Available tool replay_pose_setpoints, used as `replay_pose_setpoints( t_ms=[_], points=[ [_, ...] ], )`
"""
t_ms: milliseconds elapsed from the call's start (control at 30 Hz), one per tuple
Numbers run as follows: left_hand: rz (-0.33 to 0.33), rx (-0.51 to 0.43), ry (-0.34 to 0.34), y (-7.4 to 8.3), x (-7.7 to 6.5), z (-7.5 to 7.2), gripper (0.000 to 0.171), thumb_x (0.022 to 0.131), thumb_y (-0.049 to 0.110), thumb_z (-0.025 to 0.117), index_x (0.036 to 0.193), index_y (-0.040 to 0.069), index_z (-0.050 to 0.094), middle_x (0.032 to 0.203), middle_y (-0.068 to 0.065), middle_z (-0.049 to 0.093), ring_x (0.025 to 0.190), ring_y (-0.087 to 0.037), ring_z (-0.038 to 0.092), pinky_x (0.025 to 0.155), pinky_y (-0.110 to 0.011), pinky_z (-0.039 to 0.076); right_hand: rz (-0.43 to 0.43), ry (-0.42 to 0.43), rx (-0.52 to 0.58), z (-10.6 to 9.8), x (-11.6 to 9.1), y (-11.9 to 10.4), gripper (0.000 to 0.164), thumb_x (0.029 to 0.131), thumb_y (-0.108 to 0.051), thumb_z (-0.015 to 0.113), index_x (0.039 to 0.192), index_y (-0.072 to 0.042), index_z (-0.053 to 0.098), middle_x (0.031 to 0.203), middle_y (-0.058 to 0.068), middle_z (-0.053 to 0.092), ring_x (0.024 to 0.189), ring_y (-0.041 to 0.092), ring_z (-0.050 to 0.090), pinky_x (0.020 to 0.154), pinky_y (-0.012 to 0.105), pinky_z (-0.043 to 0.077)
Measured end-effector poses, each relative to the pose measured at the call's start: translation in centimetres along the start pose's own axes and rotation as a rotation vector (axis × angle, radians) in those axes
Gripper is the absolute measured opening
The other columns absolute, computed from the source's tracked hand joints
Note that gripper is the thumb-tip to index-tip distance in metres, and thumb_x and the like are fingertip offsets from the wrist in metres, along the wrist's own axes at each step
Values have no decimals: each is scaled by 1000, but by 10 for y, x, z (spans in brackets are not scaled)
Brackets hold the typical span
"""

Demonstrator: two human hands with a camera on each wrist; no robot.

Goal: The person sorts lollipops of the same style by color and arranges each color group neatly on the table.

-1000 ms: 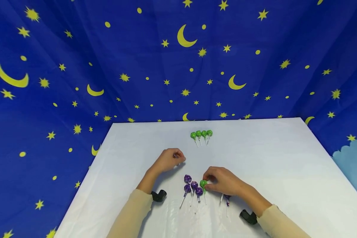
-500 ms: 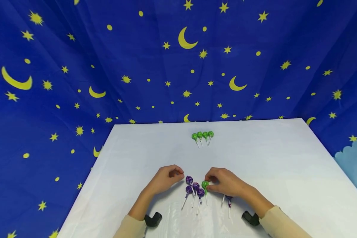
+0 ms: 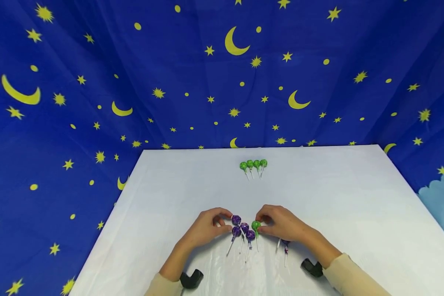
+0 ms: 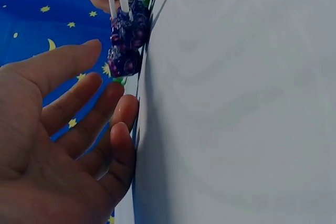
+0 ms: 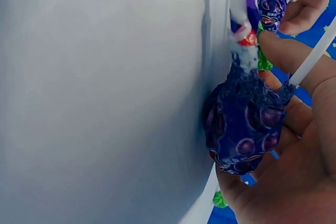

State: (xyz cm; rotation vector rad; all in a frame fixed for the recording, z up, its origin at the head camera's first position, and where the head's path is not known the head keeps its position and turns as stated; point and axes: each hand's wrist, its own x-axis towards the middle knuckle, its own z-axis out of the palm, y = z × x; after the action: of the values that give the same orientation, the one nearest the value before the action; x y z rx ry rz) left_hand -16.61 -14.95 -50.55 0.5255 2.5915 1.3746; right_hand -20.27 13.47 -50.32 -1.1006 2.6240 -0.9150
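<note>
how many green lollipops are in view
5: four green lollipops in a row near the far edge of the table, one green lollipop in the right hand; others may be hidden.

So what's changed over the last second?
The left hand came back toward the person, to the near purple lollipops; no grip on them shows yet. Nothing was let go. Unchanged: right hand pinching its green lollipop, and the far row of green lollipops.

A green wrapped lollipop lies on the table, white stick toward the person. Just left of it, four purple wrapped lollipops sit clustered, visible sticks pointing the same way.
</note>
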Motion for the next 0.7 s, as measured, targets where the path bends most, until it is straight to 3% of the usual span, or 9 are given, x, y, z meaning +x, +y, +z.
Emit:
replay_pose_setpoints(
  t_ms=[200,400,700],
  points=[
    [-11,20,16,3,8,6,38,89,33,70,122,14,64,91,5,63,74,-10,58,65,-29,46,9,-1,2,0,0,0,22,84,-30,76,102,-21,67,95,-13,59,85,5,56,78,30,48],
    [-18,91,17,4,17,10,36,89,38,68,119,18,67,88,12,61,72,-6,57,64,-28,46,2,13,1,0,0,0,23,84,-29,76,102,-20,67,95,-11,60,85,6,56,77,30,48],
    [27,134,41,3,18,13,27,88,31,71,112,16,71,84,12,63,68,-4,56,61,-26,45,14,6,-2,1,0,-1,22,84,-29,76,101,-20,67,94,-13,59,85,5,56,78,30,48]
  ],
)
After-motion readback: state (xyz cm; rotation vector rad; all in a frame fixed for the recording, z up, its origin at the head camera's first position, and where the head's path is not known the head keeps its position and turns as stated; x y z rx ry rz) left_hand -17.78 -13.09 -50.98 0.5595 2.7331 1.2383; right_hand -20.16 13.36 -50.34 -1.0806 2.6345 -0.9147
